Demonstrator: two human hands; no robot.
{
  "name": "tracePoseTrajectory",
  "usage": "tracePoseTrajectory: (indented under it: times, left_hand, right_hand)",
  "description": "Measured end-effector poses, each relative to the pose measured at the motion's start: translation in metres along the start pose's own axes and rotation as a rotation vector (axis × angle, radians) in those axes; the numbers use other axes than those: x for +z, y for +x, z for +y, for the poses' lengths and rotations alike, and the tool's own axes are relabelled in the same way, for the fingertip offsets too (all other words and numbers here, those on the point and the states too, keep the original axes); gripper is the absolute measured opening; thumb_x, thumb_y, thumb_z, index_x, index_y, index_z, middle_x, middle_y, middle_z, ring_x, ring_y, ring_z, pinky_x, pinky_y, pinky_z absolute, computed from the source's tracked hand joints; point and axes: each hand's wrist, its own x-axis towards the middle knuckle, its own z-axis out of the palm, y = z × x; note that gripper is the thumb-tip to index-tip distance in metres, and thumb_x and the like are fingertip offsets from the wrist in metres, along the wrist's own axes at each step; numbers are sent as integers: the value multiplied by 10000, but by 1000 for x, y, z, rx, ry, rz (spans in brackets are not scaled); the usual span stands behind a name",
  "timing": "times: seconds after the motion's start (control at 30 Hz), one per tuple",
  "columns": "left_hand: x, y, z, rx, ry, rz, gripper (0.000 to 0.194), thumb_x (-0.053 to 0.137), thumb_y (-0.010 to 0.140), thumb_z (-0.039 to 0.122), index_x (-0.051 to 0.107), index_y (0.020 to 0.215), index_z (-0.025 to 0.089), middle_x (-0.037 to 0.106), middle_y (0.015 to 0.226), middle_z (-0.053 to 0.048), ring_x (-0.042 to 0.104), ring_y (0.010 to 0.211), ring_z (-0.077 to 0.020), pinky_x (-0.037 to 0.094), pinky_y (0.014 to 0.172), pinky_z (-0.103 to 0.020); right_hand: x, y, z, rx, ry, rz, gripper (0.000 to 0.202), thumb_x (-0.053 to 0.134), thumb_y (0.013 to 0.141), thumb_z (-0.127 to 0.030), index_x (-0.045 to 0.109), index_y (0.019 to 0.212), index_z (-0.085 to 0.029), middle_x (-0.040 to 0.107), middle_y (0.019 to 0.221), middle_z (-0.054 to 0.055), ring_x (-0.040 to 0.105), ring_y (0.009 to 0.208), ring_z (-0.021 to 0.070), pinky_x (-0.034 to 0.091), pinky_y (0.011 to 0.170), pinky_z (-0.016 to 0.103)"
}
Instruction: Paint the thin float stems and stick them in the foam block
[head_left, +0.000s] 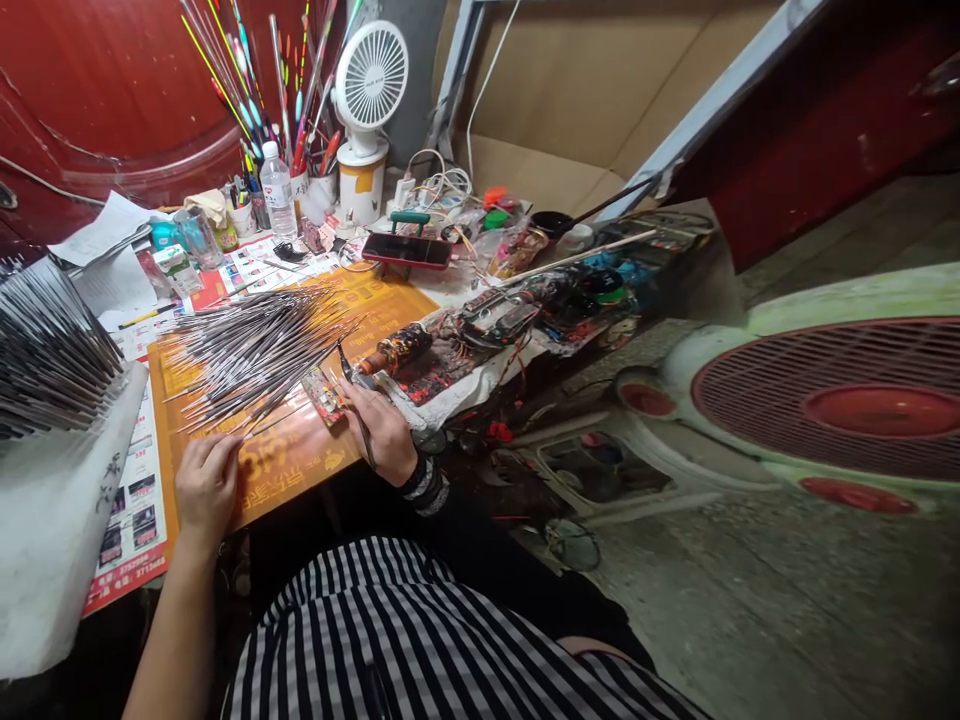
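Foam block, white, at far left; dense ranks of dark rods stand slanted in it. Left hand at near edge of orange board on the tabletop: thumb and fingertips pinched together, apparently on the end of a single thin rod lying out toward the right. Beyond it, loose pile of similar rods, tips mostly fanned rightward, on the same board. Small speckled block next, just beside the right hand, which is curled closed around a dark slim tool, its exact kind unclear.

Progress, as judged: one rod in work, its handling incomplete. Large numbers both in foam and loose; which group is finished, cannot tell, so share done and share left stay open. Any change on individual rods too small to make out.
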Motion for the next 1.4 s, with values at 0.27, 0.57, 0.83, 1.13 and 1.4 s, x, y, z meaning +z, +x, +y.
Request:
tracePoseTrajectory:
  times: [0.27, 0.57, 0.83, 1.13, 1.4]
  left_hand:
    - [1, -2, -3, 42, -9, 32, 177, 558, 958, 249, 712, 1042, 223, 703, 975, -64, 618, 899, -204, 498, 874, -338]
    - [6, -1, 3, 37, -31, 50, 160, 560, 961, 254, 713, 1001, 226, 708, 941, -54, 608, 878, -197, 502, 822, -326]
    - [7, -5, 8, 52, -14, 70, 143, 559, 965, 240, 698, 985, 210, 711, 929, -57, 606, 843, -187, 499, 795, -323]
    - [8, -6, 11, 33, -31, 49, 167, 536, 977, 250, 699, 979, 211, 703, 920, -55, 603, 841, -180, 497, 802, -328]
    - [8, -5, 11, 47, -47, 66, 156, 548, 969, 238, 701, 982, 211, 705, 914, -53, 608, 835, -182, 499, 787, -328]
  right_hand:
    - [1, 0, -1, -4, -7, 14, 582, 464, 997, -144, 340, 1562, -210, 627, 1391, 130, 634, 1249, 245, 547, 1058, 423]
    - [-4, -6, -8, -7, 23, 61, 514, 456, 992, -146, 442, 1504, -186, 676, 1303, 144, 671, 1163, 245, 576, 998, 434]
    - [14, -45, -56, -255, 292, -18, 598, 541, 913, -63, 453, 1497, -156, 739, 1111, 136, 692, 1032, 238, 630, 828, 391]
    - [35, -61, -71, -218, 267, -117, 603, 513, 936, -58, 420, 1519, -179, 728, 1169, 122, 675, 1107, 236, 608, 916, 406]
    - [33, -57, -74, -233, 240, -118, 582, 502, 946, -65, 432, 1515, -170, 738, 1172, 127, 690, 1099, 231, 602, 925, 394]
